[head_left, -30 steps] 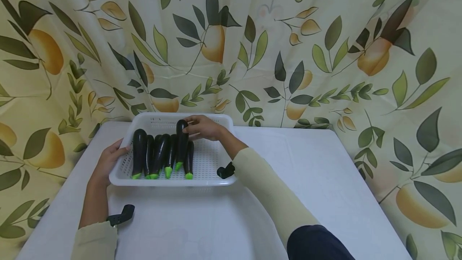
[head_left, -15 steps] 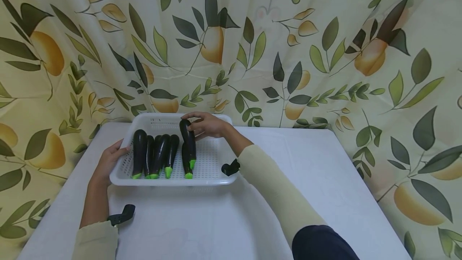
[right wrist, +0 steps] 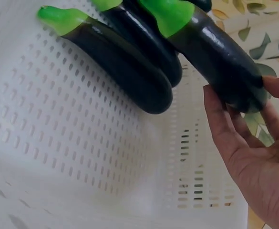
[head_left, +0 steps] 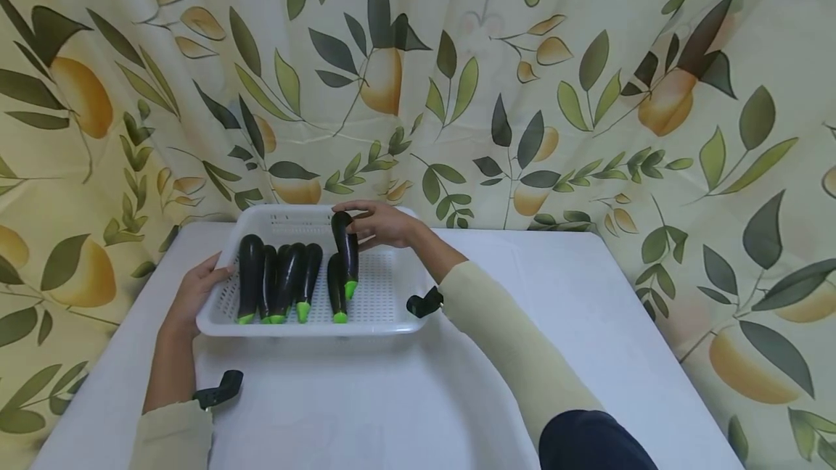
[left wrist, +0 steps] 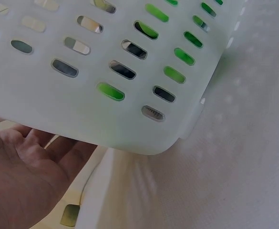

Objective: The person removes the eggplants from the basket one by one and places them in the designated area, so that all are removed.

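Note:
A white perforated basket [head_left: 385, 328] holds several dark eggplants with green tips, grouped at its left [head_left: 251, 278]. My left hand [head_left: 196, 294] grips the basket's left side; the left wrist view shows that hand [left wrist: 34, 171] under the basket wall [left wrist: 82, 114]. My right hand [head_left: 385, 225] pinches the thick end of one eggplant [head_left: 346, 252], its green tip pointing toward me. Just left of it, another eggplant [head_left: 336, 289] lies in the basket. In the right wrist view, the fingers and thumb of my right hand [right wrist: 258, 143] hold the eggplant [right wrist: 220, 52] above the basket floor.
The basket stands on a white-covered table [head_left: 522, 296]. Behind it hangs a curtain [head_left: 457, 129] printed with fruit and leaves. A black wrist device [head_left: 220, 389] is on the left forearm and another [head_left: 424, 302] on the right.
My right hand has moved right with the held eggplant, from beside the left group to the right of the separate eggplant. My left hand has stayed at the basket's side.

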Available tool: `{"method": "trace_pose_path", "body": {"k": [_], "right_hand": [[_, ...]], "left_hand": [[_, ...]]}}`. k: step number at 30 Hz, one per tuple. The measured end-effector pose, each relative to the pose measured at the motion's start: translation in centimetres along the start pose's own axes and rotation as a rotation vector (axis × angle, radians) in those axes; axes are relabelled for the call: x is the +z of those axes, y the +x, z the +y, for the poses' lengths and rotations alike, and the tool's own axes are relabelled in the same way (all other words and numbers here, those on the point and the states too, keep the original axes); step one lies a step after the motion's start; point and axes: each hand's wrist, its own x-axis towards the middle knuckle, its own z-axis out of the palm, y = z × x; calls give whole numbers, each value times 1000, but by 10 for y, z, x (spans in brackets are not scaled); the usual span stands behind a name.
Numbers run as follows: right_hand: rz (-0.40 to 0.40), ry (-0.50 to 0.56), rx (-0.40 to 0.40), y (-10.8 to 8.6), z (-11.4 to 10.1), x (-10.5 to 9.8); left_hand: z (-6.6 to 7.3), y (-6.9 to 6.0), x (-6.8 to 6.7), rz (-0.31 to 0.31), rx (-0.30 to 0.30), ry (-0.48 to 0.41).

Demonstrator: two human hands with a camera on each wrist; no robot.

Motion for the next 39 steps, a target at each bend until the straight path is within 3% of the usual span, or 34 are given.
{"method": "trace_pose_path", "body": {"k": [13,22,31,39], "right_hand": [[-34,62,-69,-15,-6,-8],[70,107,-86,-26,-3,-8],[146,49,-146,-34,12,-9],[233,6,-182,-53,13,-13]], "left_hand": [[3,2,-3,-9,3,-18],[-2,2,-5,-8,-1,-34],[-4,3,-5,-21,35,-71],[-2,-1,-2,-29,31,-38]]}}
